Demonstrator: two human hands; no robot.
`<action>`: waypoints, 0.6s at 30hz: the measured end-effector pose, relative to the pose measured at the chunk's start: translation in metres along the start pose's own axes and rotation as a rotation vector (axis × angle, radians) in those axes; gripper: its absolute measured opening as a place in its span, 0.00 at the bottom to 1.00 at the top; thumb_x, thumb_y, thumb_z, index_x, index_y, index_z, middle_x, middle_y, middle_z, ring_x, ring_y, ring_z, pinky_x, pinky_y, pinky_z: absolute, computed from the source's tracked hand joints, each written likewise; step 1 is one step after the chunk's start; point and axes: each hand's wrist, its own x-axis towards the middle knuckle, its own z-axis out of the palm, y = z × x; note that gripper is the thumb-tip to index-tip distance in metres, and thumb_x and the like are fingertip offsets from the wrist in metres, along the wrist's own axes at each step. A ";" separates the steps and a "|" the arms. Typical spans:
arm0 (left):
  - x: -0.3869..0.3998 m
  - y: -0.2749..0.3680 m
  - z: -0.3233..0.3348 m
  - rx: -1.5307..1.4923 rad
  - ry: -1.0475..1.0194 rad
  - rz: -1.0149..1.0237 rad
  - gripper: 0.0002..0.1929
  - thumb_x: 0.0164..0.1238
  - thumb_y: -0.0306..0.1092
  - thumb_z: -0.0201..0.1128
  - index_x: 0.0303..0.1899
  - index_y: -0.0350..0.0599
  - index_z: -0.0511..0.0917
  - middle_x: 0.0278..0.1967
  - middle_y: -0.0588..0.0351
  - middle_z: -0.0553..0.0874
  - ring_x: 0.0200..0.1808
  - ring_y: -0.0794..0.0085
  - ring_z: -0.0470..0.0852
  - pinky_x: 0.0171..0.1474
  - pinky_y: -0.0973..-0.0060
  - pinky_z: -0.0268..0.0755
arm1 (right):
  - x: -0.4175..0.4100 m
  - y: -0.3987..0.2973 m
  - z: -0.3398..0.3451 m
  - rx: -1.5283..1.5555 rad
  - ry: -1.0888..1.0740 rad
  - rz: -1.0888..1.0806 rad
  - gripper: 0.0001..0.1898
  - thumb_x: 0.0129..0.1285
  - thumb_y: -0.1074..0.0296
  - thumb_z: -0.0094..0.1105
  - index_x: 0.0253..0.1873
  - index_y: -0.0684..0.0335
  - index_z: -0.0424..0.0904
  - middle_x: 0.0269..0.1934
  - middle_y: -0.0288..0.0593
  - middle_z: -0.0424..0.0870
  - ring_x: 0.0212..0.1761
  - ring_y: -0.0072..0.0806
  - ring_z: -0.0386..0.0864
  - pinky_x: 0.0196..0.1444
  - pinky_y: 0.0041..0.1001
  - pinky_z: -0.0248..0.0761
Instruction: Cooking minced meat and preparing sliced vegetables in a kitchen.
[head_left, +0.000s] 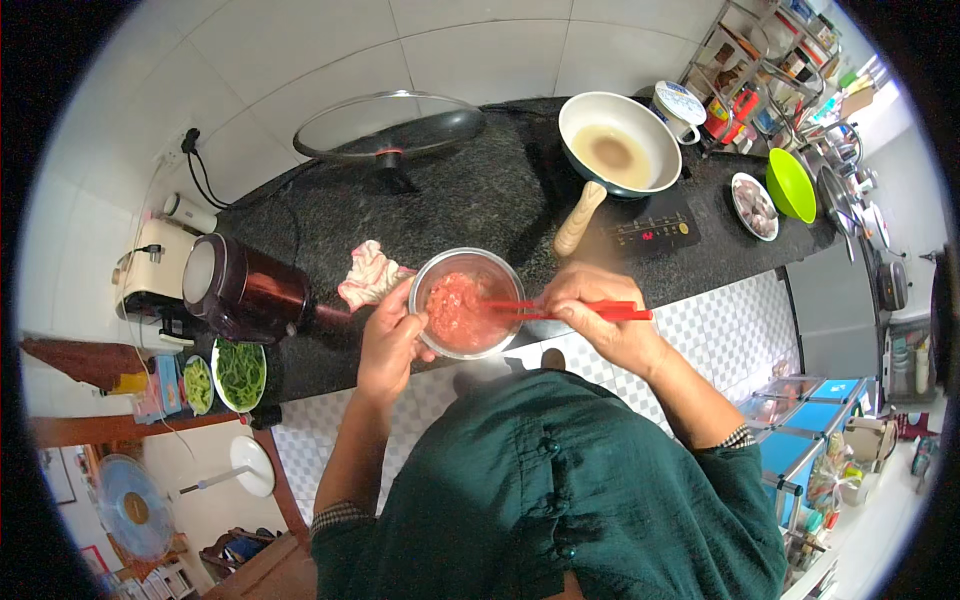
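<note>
My left hand (391, 337) grips the rim of a round metal bowl (514, 279) at its left side, thumb over the edge. Inside the bowl is pink minced meat (454, 304). Red chopsticks (611, 309) are held in my right hand (596, 311), their tips down in the meat. The bowl is at the counter's front edge; whether it rests on the counter or is held up, I cannot tell. Just behind my left hand lies a crumpled pink-and-white cloth (369, 274).
A white-lined pan (664, 154) with cloudy liquid stands on an induction cooker (652, 229), its wooden handle (580, 217) pointing towards me. To the right are a plate of pale meat (754, 206) and a green bowl (790, 185). A glass lid (337, 127), dark cooker (247, 289) and greens (240, 375) are leftward.
</note>
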 end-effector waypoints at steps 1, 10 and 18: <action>0.001 -0.003 0.001 -0.027 0.023 0.025 0.30 0.68 0.22 0.52 0.73 0.34 0.63 0.49 0.53 0.86 0.27 0.83 0.84 0.21 0.87 0.76 | 0.002 0.001 0.002 0.000 0.000 -0.001 0.08 0.71 0.69 0.62 0.38 0.68 0.81 0.37 0.44 0.85 0.42 0.32 0.83 0.47 0.32 0.76; 0.002 -0.010 -0.011 0.003 -0.038 0.010 0.29 0.71 0.23 0.51 0.74 0.35 0.61 0.49 0.54 0.86 0.29 0.83 0.84 0.22 0.86 0.76 | 0.010 -0.005 -0.017 0.035 0.120 0.118 0.08 0.73 0.68 0.60 0.40 0.67 0.82 0.39 0.43 0.85 0.41 0.27 0.82 0.47 0.28 0.76; 0.002 -0.016 0.000 -0.091 0.044 0.049 0.28 0.70 0.20 0.50 0.72 0.37 0.65 0.51 0.53 0.85 0.32 0.83 0.84 0.25 0.86 0.76 | 0.002 -0.005 0.008 0.056 0.179 0.107 0.07 0.71 0.70 0.62 0.41 0.68 0.81 0.39 0.46 0.85 0.43 0.31 0.84 0.49 0.30 0.77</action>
